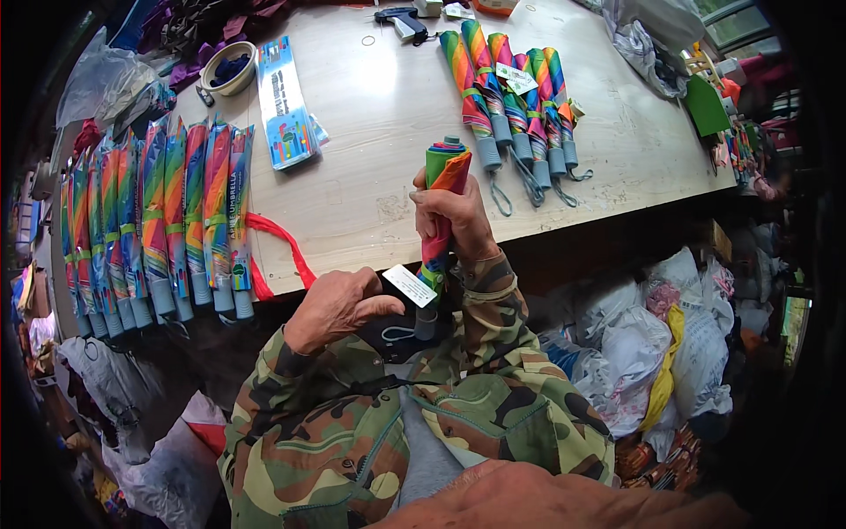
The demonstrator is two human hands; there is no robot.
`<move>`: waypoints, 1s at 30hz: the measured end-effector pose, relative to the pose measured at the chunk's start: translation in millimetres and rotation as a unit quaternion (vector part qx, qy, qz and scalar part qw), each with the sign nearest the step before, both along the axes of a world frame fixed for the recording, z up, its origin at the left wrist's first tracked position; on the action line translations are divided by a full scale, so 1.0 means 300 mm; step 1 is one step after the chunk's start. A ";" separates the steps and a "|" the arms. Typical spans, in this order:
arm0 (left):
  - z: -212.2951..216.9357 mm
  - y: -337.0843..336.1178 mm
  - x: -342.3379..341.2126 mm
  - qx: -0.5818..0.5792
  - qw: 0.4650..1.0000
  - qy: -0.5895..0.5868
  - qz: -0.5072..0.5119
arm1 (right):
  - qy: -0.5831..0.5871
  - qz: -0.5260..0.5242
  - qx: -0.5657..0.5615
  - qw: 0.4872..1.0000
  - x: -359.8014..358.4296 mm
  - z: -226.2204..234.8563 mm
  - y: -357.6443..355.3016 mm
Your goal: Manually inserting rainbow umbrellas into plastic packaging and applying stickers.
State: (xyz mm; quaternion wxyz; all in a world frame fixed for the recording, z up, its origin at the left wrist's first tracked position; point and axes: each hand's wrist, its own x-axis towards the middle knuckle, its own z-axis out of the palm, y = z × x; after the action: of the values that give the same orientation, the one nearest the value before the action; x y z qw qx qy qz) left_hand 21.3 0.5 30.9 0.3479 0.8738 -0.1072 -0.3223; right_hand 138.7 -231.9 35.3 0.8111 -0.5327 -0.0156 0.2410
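my right hand [463, 216] is clamped round the rainbow umbrella [448, 169] by the table [370, 194], probably to hold its folds tight; my left hand [335, 304], thumb apart, sits beside the white tag [410, 286]; contact unclear. sleeved umbrellas [154, 212] lie rowed at left, presumably for order.

The scuffed, pale wood-grained worktop [370, 115] carries a row of plastic-sleeved rainbow umbrellas [155, 212] at left, a red fabric strip [278, 230] beside them, flat blue printed sleeves [284, 106], a round cream bowl [211, 83], a dark-blue tagging gun [405, 23] and, at right, furled rainbow-striped umbrellas [535, 108].
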 end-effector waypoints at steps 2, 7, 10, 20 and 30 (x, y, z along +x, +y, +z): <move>0.023 0.023 0.010 -0.172 0.952 -0.117 0.223 | 0.009 0.089 -0.004 0.996 -0.024 -0.001 0.009; 0.028 -0.043 0.077 -0.390 0.876 -0.012 0.285 | -0.043 0.221 -0.020 0.974 -0.152 -0.068 0.143; -0.024 -0.022 0.075 -0.320 0.881 -0.023 0.347 | 0.065 0.323 -0.135 0.935 -0.140 -0.080 0.127; -0.171 0.253 0.326 0.118 0.830 -0.459 0.293 | 0.016 0.206 -0.191 0.959 -0.210 -0.196 0.075; -0.283 0.357 0.439 0.255 0.798 -0.532 0.123 | 0.068 0.167 -0.174 0.968 -0.211 -0.202 0.053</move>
State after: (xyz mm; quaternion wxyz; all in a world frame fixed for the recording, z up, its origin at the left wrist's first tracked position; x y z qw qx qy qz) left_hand 153.1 107.7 -54.2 0.0374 0.9707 -0.0814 0.2228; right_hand 75.5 -216.0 -25.2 0.6535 -0.6378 -0.0069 0.4075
